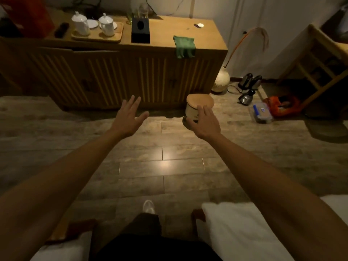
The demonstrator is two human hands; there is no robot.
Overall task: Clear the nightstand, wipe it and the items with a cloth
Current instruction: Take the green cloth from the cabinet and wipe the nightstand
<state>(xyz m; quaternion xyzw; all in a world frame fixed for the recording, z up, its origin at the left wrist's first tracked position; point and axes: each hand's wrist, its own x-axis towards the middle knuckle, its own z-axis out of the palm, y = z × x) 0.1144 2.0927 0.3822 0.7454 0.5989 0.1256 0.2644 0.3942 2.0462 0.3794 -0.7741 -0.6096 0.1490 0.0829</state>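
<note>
Jar [197, 108] at centre right of the frame: round, pale, wooden lid on, held by the right hand [205, 122], fingers wrapped round its near side, thumb hidden behind the body. Carried in the air in front of the cabinet [116, 72], apparently clear of the floor, though contact below the base cannot be told.

Left hand [129, 114] at centre, empty, fingers spread wide, palm forward, touching nothing.

Green cloth [184, 46] in the upper middle, draped over the cabinet's front edge, half on top and half hanging down; untouched by either hand. Left of it on the same top, a black tissue box [140, 30], then a tray [97, 35] with white teapots [81, 23] at upper left. Kettles [248, 83] and a plastic box [260, 113] on the floor at right. White bedding [243, 230] in the lower right corner.

Nightstand itself not clearly in view, so no telling how much remains on it. Judging by the jar in hand and the cloth lying unused: clearing under way, probably one item being moved off. Wiping seemingly not begun. Left to do, likely: setting the jar down, fetching the cloth, wiping stand and items.
</note>
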